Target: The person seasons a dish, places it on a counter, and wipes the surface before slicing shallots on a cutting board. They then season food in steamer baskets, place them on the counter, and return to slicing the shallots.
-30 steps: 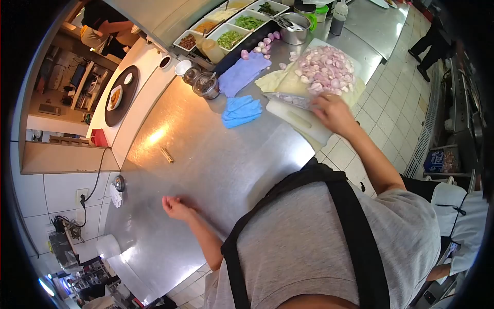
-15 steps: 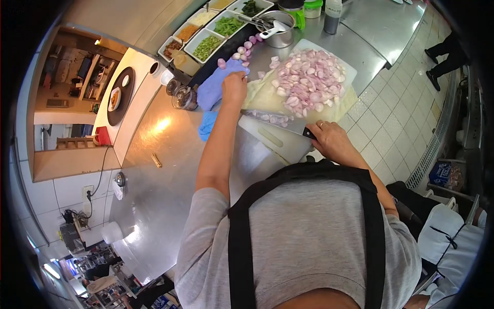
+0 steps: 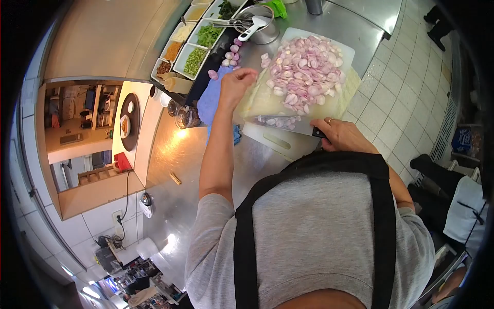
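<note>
My right hand (image 3: pixel 343 135) grips a knife by its black handle (image 3: pixel 318 132). The broad blade lies flat over the near white cutting board (image 3: pixel 262 135), with sliced shallots (image 3: pixel 280 122) along it. My left hand (image 3: pixel 236 86) is raised over the blue cloth (image 3: pixel 207 103), fingers pinched together; whatever they hold, if anything, is too small to make out. Beyond the knife, a big heap of sliced shallots (image 3: pixel 306 72) covers the far white board (image 3: pixel 342 50) and a pale yellow sheet (image 3: pixel 252 102). Several whole shallots (image 3: pixel 230 55) lie past my left hand.
White tubs of chopped greens (image 3: pixel 208 36) and other ingredients line the back left. A metal pot (image 3: pixel 266 32) holds utensils, with a white-handled tool (image 3: pixel 253 28) across it. Glass jars (image 3: pixel 185 116) stand by the ledge. Other people stand at the right; one shows black shoes (image 3: pixel 436 41).
My left hand has lifted off the blue cloth and moved towards the sliced shallots, its fingers turned to the right. My right hand keeps the knife at the near board. The camera view has shifted.
</note>
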`<state>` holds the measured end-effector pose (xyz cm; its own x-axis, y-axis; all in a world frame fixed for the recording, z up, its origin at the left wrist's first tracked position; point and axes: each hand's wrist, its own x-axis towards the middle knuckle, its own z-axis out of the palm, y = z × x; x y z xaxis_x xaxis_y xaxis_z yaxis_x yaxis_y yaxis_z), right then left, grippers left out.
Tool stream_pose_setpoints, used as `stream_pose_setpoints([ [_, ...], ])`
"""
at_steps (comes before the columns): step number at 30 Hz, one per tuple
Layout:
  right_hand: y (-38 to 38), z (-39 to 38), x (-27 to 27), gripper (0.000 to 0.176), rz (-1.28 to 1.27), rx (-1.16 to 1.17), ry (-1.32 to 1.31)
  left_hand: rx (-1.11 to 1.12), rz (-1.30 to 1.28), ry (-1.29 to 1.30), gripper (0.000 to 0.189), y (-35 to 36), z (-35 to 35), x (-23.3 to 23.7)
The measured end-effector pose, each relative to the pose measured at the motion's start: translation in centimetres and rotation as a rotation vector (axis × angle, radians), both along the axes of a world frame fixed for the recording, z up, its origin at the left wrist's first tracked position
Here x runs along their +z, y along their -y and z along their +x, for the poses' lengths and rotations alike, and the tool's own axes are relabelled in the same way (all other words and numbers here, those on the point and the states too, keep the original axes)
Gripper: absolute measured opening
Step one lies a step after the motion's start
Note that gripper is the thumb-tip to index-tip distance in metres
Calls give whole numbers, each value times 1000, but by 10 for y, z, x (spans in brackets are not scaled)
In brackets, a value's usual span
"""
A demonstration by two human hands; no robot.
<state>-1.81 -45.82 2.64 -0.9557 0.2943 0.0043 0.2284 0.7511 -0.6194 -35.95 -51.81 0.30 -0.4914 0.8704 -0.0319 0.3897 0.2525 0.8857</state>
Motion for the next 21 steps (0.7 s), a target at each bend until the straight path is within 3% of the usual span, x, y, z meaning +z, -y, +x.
stream_pose_setpoints([
  [3,10,0,14,50,-225,-11,71,31,16,-310,22,-9,-8,16],
  [4,11,1,15,49,-229,-8,80,60,74,-549,22,-11,-16,11],
  [8,4,5,7,41,-294,101,89,54,-71,-959,22,-16,-32,-9],
  [12,-15,5,-10,35,-268,108,38,85,-96,-989,21,-22,-38,-22],
  [17,-43,-5,1,30,-140,-47,104,91,-57,-963,21,-9,-34,-22],
  [21,-40,-6,2,28,-68,-99,129,166,11,-343,21,22,26,8],
])
